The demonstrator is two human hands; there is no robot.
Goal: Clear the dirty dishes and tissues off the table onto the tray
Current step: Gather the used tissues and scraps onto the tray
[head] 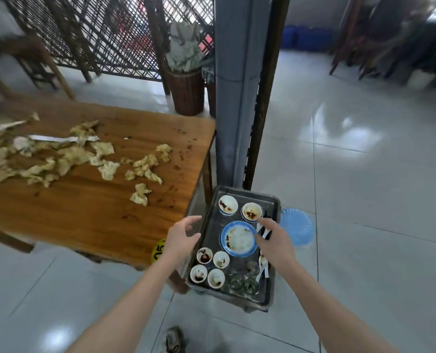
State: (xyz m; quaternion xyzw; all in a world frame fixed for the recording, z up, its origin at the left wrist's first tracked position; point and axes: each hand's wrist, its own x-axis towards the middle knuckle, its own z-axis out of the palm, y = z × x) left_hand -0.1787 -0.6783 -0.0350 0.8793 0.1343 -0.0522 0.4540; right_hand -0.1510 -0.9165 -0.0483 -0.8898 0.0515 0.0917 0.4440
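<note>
A dark metal tray [271, 296] stands low beside the wooden table [89, 215]. It holds a blue-rimmed plate [238, 238] with rice, several small dirty white bowls [228, 204], small glasses [250, 286] and white spoons [263, 266]. Crumpled stained tissues [77, 155] lie scattered over the table, with a white wrapper [54, 138] among them. My left hand [184, 236] hovers at the tray's left rim, fingers spread and holding nothing. My right hand [275, 242] is over the tray's right side beside the plate, fingers loosely extended and holding nothing.
A light blue plastic stool [298, 229] stands right of the tray. A grey pillar [237, 93] rises behind it. A wicker basket with cloth [186, 90] and lattice screens stand at the back. A yellow number tag [159, 252] hangs at the table corner. Shiny tiled floor spreads to the right.
</note>
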